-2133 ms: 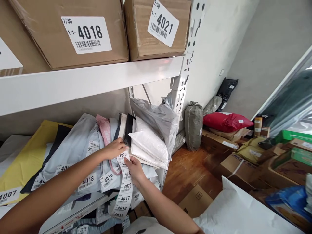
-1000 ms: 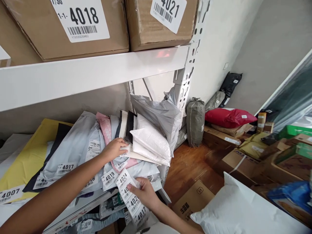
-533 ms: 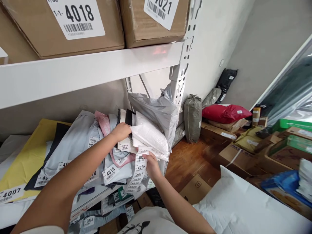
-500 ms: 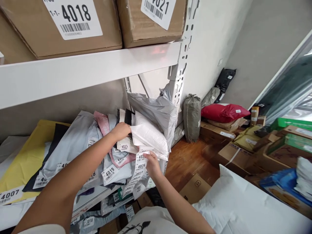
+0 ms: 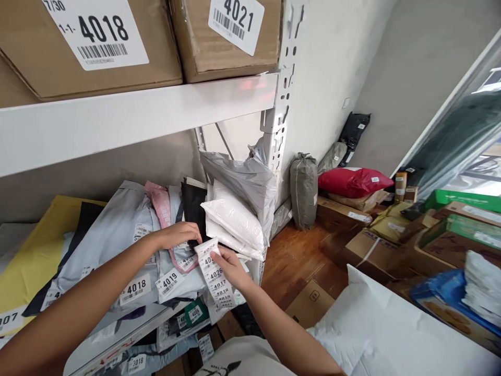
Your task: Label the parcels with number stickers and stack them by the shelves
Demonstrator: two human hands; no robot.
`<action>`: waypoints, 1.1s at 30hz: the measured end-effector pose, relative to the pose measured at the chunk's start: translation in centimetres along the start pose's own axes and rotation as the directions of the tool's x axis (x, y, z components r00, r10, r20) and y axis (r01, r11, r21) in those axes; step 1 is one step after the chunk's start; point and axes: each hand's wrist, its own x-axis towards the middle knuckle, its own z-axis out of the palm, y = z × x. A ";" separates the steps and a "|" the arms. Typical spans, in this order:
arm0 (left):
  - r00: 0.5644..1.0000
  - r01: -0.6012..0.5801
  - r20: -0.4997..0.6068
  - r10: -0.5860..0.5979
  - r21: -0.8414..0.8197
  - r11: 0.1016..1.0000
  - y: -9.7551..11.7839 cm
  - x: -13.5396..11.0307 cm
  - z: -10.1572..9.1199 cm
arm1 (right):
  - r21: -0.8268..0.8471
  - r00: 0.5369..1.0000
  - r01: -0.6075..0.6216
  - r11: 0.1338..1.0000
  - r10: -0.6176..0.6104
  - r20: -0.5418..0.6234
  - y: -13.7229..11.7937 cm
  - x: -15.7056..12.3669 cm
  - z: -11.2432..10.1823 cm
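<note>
My right hand (image 5: 228, 265) pinches a hanging strip of numbered barcode stickers (image 5: 215, 279), with 4026 and 4017 readable on it. My left hand (image 5: 178, 235) is closed on the top sticker of that strip, just left of the right hand. Both hands hover in front of a row of mailer bags on the lower shelf: a black parcel (image 5: 193, 206), white padded bags (image 5: 234, 222), a pink bag (image 5: 158, 201) and grey bags labelled 4018 (image 5: 135, 288) and 4019 (image 5: 169, 281).
Cardboard boxes labelled 4018 (image 5: 94, 47) and 4021 (image 5: 227, 36) sit on the white upper shelf (image 5: 136, 115). A large grey bag (image 5: 242, 177) leans on the shelf post. Right of the rack, parcels, a red bag (image 5: 352, 181) and cartons cover the wooden floor. A white bag (image 5: 387, 329) lies near me.
My left hand came off the parcels and back to the sticker strip. My right hand lowered the strip from the white bags to in front of the shelf. The view shifted slightly right.
</note>
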 end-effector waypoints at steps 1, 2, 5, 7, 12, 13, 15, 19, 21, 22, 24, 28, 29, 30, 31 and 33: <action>1.000 0.018 -0.021 -0.018 -0.008 1.000 0.0 0.0 0.1 | -0.018 1.000 -0.008 1.000 0.008 0.002 0.2 0.3 0.6; 0.999 0.030 -0.039 -0.030 -0.002 1.000 0.0 -0.1 0.2 | -0.026 1.000 -0.020 0.999 0.020 -0.013 0.4 0.7 1.3; 0.994 0.056 -0.095 -0.048 0.092 0.994 -0.2 0.1 0.7 | 0.032 0.992 -0.088 0.996 0.091 -0.083 1.0 2.0 2.5; 0.989 0.078 -0.140 -0.049 0.206 0.975 -0.4 0.4 1.0 | 0.097 0.982 -0.147 0.984 0.156 -0.103 1.5 2.6 2.8; 0.967 0.165 -0.237 -0.091 0.313 0.935 -0.9 2.3 1.9 | 0.170 0.955 -0.188 0.967 0.221 -0.197 2.4 2.4 2.6; 0.961 0.186 -0.254 -0.105 0.319 0.929 -1.0 2.7 2.1 | 0.183 0.946 -0.185 0.965 0.226 -0.232 2.5 2.3 2.6; 0.949 0.229 -0.284 -0.134 0.337 0.913 -1.1 3.4 2.4 | 0.212 0.927 -0.185 0.960 0.242 -0.287 2.6 1.9 2.5; 0.931 0.282 -0.331 -0.154 0.385 0.879 -1.0 3.6 3.0 | 0.276 0.940 -0.207 0.939 0.269 -0.210 2.2 1.1 2.3; 0.923 0.298 -0.354 -0.150 0.411 0.861 -0.8 3.4 3.3 | 0.329 0.941 -0.228 0.917 0.294 -0.169 1.9 0.8 2.2; 0.921 0.304 -0.361 -0.148 0.425 0.853 -0.6 3.3 3.5 | 0.363 0.933 -0.237 0.901 0.315 -0.175 1.8 0.7 2.2; 0.922 0.306 -0.360 -0.141 0.456 0.836 -0.4 3.1 3.9 | 0.435 0.909 -0.247 0.866 0.362 -0.205 1.8 0.1 2.4; 0.935 0.300 -0.325 -0.141 0.515 0.803 -0.2 3.1 4.3 | 0.498 0.927 -0.221 0.839 0.339 -0.160 2.3 -1.7 3.0; 0.937 0.300 -0.316 -0.145 0.524 0.797 -0.3 3.2 4.3 | 0.494 0.933 -0.221 0.841 0.330 -0.145 2.5 -2.3 3.0; 0.940 0.300 -0.308 -0.149 0.531 0.792 -0.3 3.2 4.3 | 0.492 0.934 -0.221 0.842 0.327 -0.142 2.7 -2.8 2.9; 0.942 0.298 -0.299 -0.151 0.538 0.789 -0.4 3.2 4.3 | 0.490 0.931 -0.223 0.843 0.333 -0.149 2.8 -3.2 2.7; 0.947 0.288 -0.283 -0.149 0.549 0.785 -0.5 3.3 4.2 | 0.490 0.919 -0.226 0.842 0.351 -0.180 3.1 -3.8 2.3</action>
